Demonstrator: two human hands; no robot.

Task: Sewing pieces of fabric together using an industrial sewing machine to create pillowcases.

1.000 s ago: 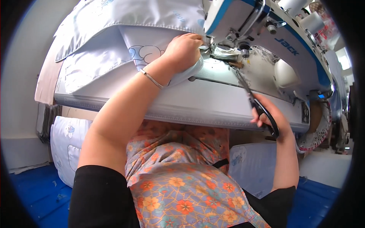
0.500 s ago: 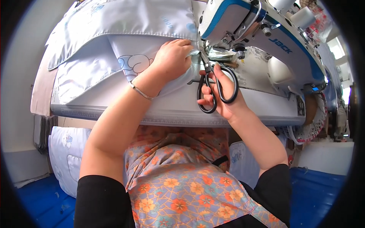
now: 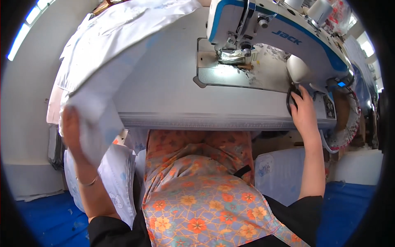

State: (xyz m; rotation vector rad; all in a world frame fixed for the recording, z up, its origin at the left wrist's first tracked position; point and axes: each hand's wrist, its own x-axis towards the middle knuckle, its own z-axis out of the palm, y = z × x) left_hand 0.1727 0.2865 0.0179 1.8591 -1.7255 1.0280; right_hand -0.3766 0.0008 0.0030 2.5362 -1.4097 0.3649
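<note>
At the left front of the table, my left hand (image 3: 72,129) is closed on a satiny white-and-pale-blue fabric piece (image 3: 98,105). Motion blurs the hand and the cloth, which hangs over the table's front edge and runs back to a white pile at the far left. My right hand (image 3: 303,109) is at the right side of the table, fingers curled on the black handles of scissors (image 3: 290,101). The scissors lie low against the tabletop beside the sewing machine's base, their blades mostly hidden.
A white and blue sewing machine (image 3: 263,31) spans the back right, its lamp lighting the needle plate (image 3: 226,74). Thread cones (image 3: 319,12) stand behind it. Folded printed fabric (image 3: 117,173) hangs below the table at left, more fabric (image 3: 279,173) at right. A pink-rimmed basket (image 3: 345,131) sits far right.
My left hand has moved left and toward me, drawing the fabric off the middle of the table. My right hand has carried the scissors right, from beside the needle to the machine's base.
</note>
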